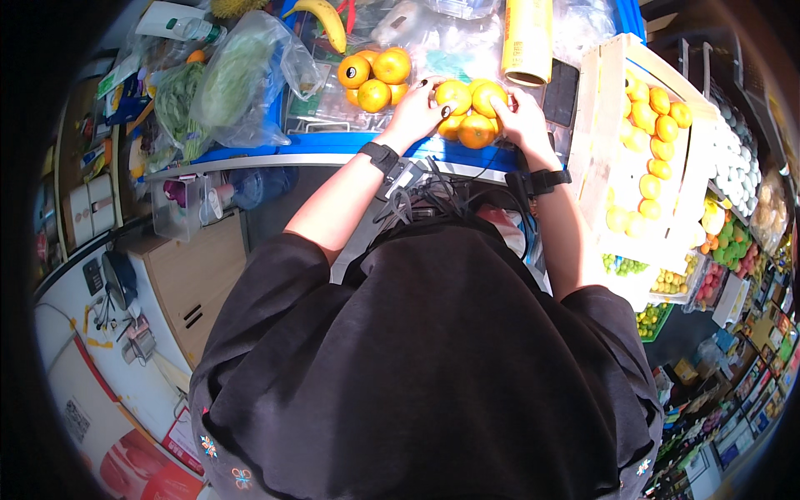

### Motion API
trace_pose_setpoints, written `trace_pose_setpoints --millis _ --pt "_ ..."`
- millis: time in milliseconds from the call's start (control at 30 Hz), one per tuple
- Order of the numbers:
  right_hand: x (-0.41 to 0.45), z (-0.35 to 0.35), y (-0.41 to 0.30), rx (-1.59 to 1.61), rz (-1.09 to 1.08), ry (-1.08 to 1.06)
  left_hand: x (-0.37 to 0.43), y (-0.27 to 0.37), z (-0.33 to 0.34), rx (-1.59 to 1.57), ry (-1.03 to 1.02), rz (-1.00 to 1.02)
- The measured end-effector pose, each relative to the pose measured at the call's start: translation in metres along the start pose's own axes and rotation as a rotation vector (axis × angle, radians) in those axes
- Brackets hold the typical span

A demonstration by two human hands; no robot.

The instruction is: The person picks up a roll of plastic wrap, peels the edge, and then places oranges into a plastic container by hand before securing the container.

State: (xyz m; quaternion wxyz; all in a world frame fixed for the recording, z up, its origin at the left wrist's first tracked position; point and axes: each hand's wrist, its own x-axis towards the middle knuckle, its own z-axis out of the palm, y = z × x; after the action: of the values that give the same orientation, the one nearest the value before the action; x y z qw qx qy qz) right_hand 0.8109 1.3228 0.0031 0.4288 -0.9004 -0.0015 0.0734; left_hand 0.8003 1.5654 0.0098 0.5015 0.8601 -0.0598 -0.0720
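Observation:
My left hand (pixel 417 114) cups the left side of a small group of oranges (pixel 476 130) at the counter's front edge. From the right, my right hand (pixel 523 116) presses its thumb and fingers against the same group. Small dark round stickers show on or by my left fingers. Left of my hands sits another group of oranges (pixel 374 95), one bearing a dark sticker. A yellow cling film roll (pixel 527 40) stands out beyond my right hand, beside a dark phone (pixel 561 94). The undersides of the oranges are hidden.
A wooden crate (pixel 581 147) with many oranges is on the right. A bagged cabbage (pixel 234 75) and leafy greens (pixel 178 103) lie on the left, with a banana (pixel 325 24) at the back. Cables (pixel 431 194) hang by the counter edge near my waist.

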Motion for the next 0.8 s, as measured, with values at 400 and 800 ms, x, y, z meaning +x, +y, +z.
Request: trace_pose_setpoints --millis 400,800 --pt "-0.009 -0.015 -0.003 0.145 -0.1 -0.031 -0.002 -0.015 -0.005 0.032 -0.006 0.065" --pt "0.008 -0.016 -0.005 -0.016 -0.263 -0.181 -0.015 0.03 0.02 0.515 0.038 0.259"
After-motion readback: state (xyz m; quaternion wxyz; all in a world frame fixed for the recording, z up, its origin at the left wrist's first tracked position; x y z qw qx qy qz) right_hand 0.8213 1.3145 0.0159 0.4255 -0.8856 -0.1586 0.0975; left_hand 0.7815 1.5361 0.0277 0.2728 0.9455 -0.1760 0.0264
